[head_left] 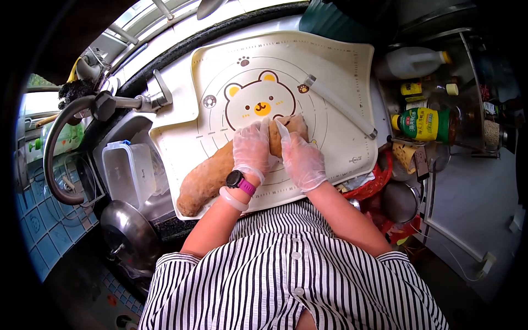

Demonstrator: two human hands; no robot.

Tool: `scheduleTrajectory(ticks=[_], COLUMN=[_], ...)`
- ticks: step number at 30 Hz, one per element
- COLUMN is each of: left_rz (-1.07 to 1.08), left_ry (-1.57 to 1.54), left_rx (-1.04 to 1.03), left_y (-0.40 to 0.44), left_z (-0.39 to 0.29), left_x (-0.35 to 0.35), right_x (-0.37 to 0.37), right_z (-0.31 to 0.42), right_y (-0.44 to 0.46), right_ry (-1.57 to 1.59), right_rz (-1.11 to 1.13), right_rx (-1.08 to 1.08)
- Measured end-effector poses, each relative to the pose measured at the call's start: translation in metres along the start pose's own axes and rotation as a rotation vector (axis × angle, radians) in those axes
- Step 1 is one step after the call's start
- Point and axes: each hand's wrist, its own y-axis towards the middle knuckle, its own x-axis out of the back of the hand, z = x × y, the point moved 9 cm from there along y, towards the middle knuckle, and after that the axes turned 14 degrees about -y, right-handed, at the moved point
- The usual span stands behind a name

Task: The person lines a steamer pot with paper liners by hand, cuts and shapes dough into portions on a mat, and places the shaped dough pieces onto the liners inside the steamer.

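Observation:
A long brown dough log (206, 176) lies slantwise on a cream mat (341, 66) printed with a bear face. Its upper right end bends near the bear's chin. My left hand (252, 149), in a clear plastic glove, is closed over the log near that end. Beside it, my gloved right hand (302, 159) is closed around a thin white blade-like piece (283, 132), whose tip rests against the dough. Fingers hide most of this piece, so its exact kind is unclear. A light-coloured rolling pin (341, 107) lies on the mat's right side.
Left of the mat are a sink with a clear plastic container (129, 173), a curved faucet (55, 148) and a metal pot lid (129, 234). At right, a rack holds bottles, including a green-and-yellow labelled one (423, 124). A red bag (379, 181) sits by the counter edge.

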Motion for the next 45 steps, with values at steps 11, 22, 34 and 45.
scheduleTrajectory(ticks=[11,22,34,45], left_rz=[0.065,-0.056,-0.064,-0.011], left_ry=[0.052,0.018,0.049,0.006], left_rx=[0.071,0.077,-0.067,-0.078], left_y=[0.008,-0.005,-0.003,0.037], left_z=[0.012,0.013,-0.029,-0.057], left_x=[-0.007,0.001,0.029,-0.002], right_x=[-0.014,-0.017,0.004,0.013], right_z=[0.031,0.012,-0.064,-0.181], right_y=[0.047,-0.002,-0.084,-0.017], right_ry=[-0.051,-0.053,-0.031,-0.027], right_rz=[0.021,0.089,0.104,-0.066], right_rx=[0.020,0.080,-0.047,-0.381])
